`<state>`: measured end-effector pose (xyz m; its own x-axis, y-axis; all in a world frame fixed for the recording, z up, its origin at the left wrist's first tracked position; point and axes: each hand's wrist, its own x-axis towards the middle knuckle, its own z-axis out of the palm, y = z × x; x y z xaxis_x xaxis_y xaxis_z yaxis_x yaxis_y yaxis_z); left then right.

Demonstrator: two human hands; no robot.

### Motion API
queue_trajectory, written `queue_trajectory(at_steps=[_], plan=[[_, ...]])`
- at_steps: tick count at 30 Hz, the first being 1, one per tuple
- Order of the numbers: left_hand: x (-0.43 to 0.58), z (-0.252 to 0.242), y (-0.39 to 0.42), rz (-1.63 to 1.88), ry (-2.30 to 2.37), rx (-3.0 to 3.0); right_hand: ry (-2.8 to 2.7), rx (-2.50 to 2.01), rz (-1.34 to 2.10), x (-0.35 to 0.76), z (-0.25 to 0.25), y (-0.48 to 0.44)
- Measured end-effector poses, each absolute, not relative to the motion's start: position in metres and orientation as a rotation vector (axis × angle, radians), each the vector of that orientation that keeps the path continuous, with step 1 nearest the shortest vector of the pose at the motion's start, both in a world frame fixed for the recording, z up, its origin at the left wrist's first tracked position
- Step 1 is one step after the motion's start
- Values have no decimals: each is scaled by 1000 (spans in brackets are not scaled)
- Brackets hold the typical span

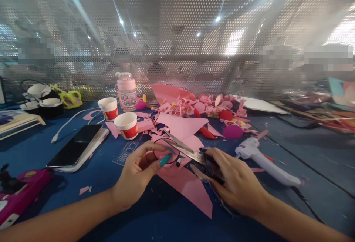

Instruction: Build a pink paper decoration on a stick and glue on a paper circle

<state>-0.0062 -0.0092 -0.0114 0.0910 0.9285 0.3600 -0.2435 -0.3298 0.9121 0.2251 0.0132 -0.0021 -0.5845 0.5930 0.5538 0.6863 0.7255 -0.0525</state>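
Pinched between the thumb and fingers of my left hand (pixel 134 173) is a pink paper piece (pixel 166 155) with a dark curved outline drawn on it. My right hand (pixel 238 184) grips dark-handled scissors (pixel 194 154), their blades spread apart. The upper blade passes over the held paper, close to my left fingertips; the lower blade points down near a larger pink paper scrap (pixel 191 190) on the table. A small black-and-white object (pixel 178 161), too small to name, shows just beneath the upper blade.
Pink paper scraps (pixel 180 105) pile up at the back. Two paper cups (pixel 126 125) and a pink-lidded bottle (pixel 127 92) stand left of them. A phone (pixel 76 145) and magenta power strip (pixel 24 194) lie at left; a white glue gun (pixel 269 162) with its cord lies at right.
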Motion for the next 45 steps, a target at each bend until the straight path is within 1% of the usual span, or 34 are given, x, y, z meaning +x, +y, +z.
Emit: queue_trajectory(at_steps=[5,14,21,29,39,45], plan=[[-6,-12,-9,1460,741,1347,-2387,-976,-256,225,-1,13],[-5,-9,-10,1458,759,1350,-2385,-994,-194,225,-4,14],[-6,-11,-9,1458,760,1364,-2396,-925,-249,224,1,13],[-6,-13,-9,1448,757,1363,-2384,-970,-197,226,-3,13],[-6,-13,-9,1423,716,1366,-2399,-921,-277,224,1,12],[-6,-14,-9,1414,691,1347,-2419,-939,-236,224,2,13]])
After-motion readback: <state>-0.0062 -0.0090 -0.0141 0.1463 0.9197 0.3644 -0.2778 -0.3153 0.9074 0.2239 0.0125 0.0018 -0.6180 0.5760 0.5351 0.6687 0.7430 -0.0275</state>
